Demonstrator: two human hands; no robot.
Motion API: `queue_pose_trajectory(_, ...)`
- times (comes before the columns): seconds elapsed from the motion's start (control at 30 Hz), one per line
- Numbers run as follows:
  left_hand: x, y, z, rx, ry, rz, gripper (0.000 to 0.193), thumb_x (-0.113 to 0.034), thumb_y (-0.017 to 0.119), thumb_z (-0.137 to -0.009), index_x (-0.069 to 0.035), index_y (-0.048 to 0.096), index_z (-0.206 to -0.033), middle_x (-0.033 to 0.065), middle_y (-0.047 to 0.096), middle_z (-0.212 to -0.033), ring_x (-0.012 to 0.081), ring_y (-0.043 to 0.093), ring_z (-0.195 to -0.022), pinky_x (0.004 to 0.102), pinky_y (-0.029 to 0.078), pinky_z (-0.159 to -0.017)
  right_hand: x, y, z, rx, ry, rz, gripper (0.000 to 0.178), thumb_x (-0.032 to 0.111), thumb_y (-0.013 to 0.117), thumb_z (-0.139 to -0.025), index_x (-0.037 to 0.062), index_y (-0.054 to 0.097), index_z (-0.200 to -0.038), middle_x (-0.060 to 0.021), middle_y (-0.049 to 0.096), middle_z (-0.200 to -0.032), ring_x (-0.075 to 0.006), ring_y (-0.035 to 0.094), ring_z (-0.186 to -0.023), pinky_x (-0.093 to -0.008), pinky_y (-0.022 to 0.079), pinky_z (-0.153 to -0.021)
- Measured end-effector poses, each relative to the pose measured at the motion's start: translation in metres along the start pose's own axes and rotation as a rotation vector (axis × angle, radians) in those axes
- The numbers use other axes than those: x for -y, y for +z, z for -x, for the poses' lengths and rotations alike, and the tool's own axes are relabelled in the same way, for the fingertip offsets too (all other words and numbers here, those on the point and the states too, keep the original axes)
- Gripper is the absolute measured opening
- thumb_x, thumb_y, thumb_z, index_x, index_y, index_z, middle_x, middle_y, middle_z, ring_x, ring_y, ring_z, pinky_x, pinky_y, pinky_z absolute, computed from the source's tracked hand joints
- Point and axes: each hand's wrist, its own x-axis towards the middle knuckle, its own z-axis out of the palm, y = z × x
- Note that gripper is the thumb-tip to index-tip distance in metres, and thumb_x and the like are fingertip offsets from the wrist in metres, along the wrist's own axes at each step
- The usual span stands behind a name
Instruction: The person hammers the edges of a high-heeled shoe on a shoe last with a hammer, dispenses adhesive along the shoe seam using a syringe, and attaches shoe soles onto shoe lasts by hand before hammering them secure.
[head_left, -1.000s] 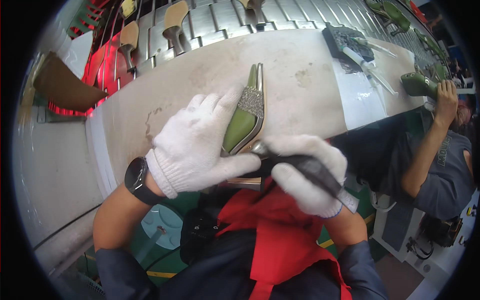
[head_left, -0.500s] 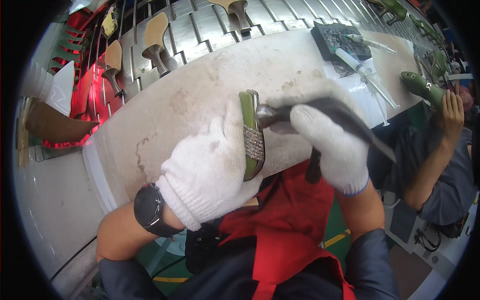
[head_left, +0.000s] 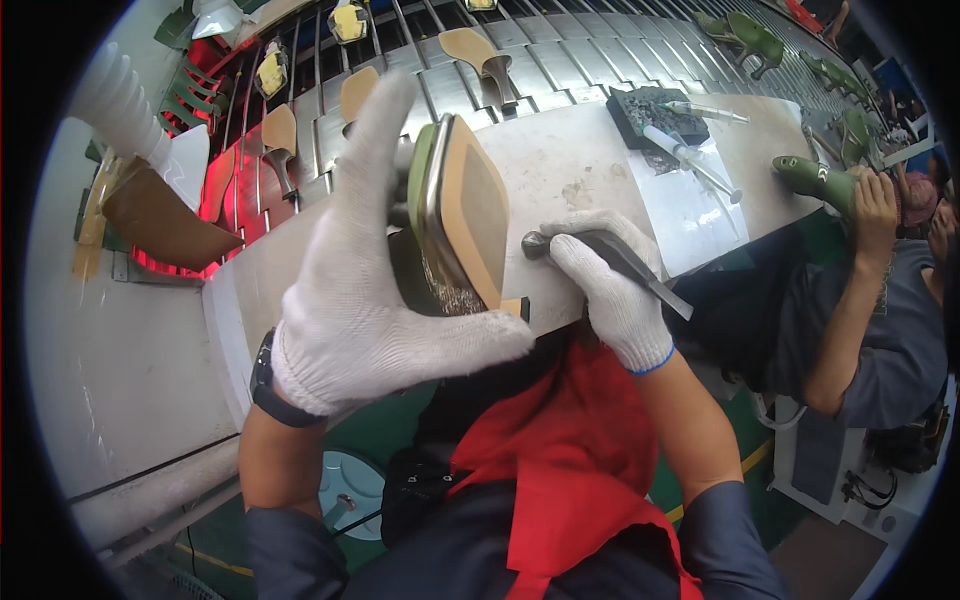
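Note:
My left hand [head_left: 350, 270], in a white knit glove, holds a sandal [head_left: 475, 215] on a green last [head_left: 419, 170] above the table. Its tan sole faces right, with a shiny rim along the edge and a glittery strap low on the upper. The index finger stretches up and the thumb reaches under the near end; the other fingers are partly hidden behind the last. In my gloved right hand [head_left: 610, 280] is a hammer [head_left: 625, 262], its round face toward the sandal but apart from it and its flat tail toward the lower right. The handle is mostly hidden.
Behind the pale worktable [head_left: 560, 170] runs a slatted metal conveyor [head_left: 555, 65] carrying tan soles [head_left: 279, 130] on heels. A dark block [head_left: 640, 120] and syringes [head_left: 690, 160] lie at the back right. To the right, a co-worker's hand [head_left: 875, 210] holds a green last [head_left: 812, 177].
My left hand has lifted the sandal and turned it so the sole shows. The hammer has drawn apart from it, and my right hand has come slightly left. The view has shifted.

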Motion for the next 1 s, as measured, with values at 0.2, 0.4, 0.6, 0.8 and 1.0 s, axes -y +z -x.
queue_pose_trajectory(0.2,-0.031,0.022,0.0,0.049,0.05,0.193,0.081,-0.015,0.095,-0.08,0.001,0.054,-0.149,0.0155,0.072,-0.125,0.0225,0.072,-0.117,0.0391,0.059,-0.102,0.043,0.002,0.022,-0.028,-0.117,0.104,0.017,0.003,0.074,-0.1,-0.0034,0.077,-0.116,-0.0138,0.083,-0.11,-0.0186,0.079,-0.101,-0.0317,0.062,-0.092)
queue_pose_trajectory(0.4,-0.039,0.032,0.009,-0.049,0.177,0.063,0.08,-0.015,0.096,-0.079,0.0,0.055,-0.146,0.0176,0.073,-0.123,0.0276,0.077,-0.112,0.0391,0.06,-0.097,0.133,-0.013,0.069,0.198,-0.595,-0.051,0.044,0.024,0.082,-0.099,-0.004,0.062,-0.126,-0.0306,0.074,-0.13,-0.0387,0.075,-0.118,-0.0493,0.061,-0.103)
queue_pose_trajectory(0.6,-0.042,0.048,0.021,-0.19,0.19,0.11,0.065,-0.005,0.088,-0.071,-0.001,0.067,-0.133,0.02,0.072,-0.112,0.0395,0.076,-0.096,0.0462,0.062,-0.087,0.171,-0.011,0.068,0.223,-0.281,0.06,0.045,0.023,0.088,-0.096,-0.005,0.061,-0.119,-0.0333,0.076,-0.122,-0.0402,0.078,-0.114,-0.0509,0.062,-0.104)
queue_pose_trajectory(0.8,-0.052,0.046,0.046,-0.261,0.249,0.058,0.065,-0.006,0.087,-0.069,0.004,0.07,-0.13,0.019,0.073,-0.112,0.0391,0.076,-0.097,0.0467,0.062,-0.085,0.195,-0.018,0.055,0.303,-0.137,0.042,0.042,0.021,0.084,-0.101,-0.0085,0.063,-0.121,-0.0337,0.077,-0.121,-0.0386,0.078,-0.116,-0.0507,0.063,-0.106)
queue_pose_trajectory(1.0,-0.028,0.056,0.105,-0.34,0.549,-0.071,0.027,-0.006,0.079,-0.084,-0.003,0.066,-0.107,0.0204,0.074,-0.118,0.0375,0.075,-0.108,0.056,0.062,-0.094,0.138,-0.001,0.106,0.439,-0.107,-0.374,0.03,-0.003,0.079,-0.095,-0.0058,0.067,-0.122,-0.0326,0.076,-0.123,-0.0369,0.079,-0.115,-0.0497,0.062,-0.105)
